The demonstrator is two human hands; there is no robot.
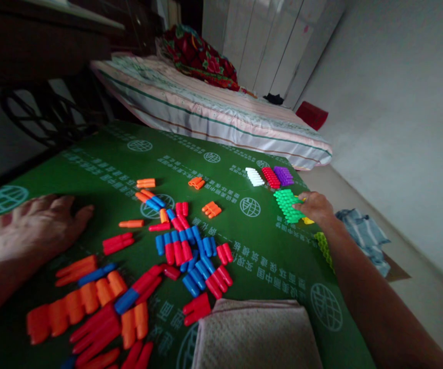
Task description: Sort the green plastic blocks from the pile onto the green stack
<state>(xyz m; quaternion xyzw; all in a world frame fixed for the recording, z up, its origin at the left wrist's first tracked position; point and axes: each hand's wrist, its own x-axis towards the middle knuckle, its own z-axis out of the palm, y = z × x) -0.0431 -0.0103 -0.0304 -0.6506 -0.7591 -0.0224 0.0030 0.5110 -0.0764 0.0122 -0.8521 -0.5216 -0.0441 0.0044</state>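
Observation:
My left hand [39, 225] lies palm down on the left of the green board [190, 154], fingers stretched and thumb apart, holding nothing. At the right edge, my right hand [317, 206] has its fingers closed on yellow plastic pieces [308, 221], mostly hidden beneath it. A joined block of green plastic pieces [287, 206] touches its fingertips. Behind that block lie white pieces [254, 177], red pieces [270, 177] and purple pieces [283, 176] in tidy groups. Lime pieces [323, 250] sit partly behind my right forearm.
Loose orange, red and blue bullet-shaped pieces [175, 246] are scattered across the board's middle and near left. A folded grey cloth [258, 335] rests at the near edge. Beyond stands a bed [214, 113]; a checked cloth [362, 238] lies to the right, below board level.

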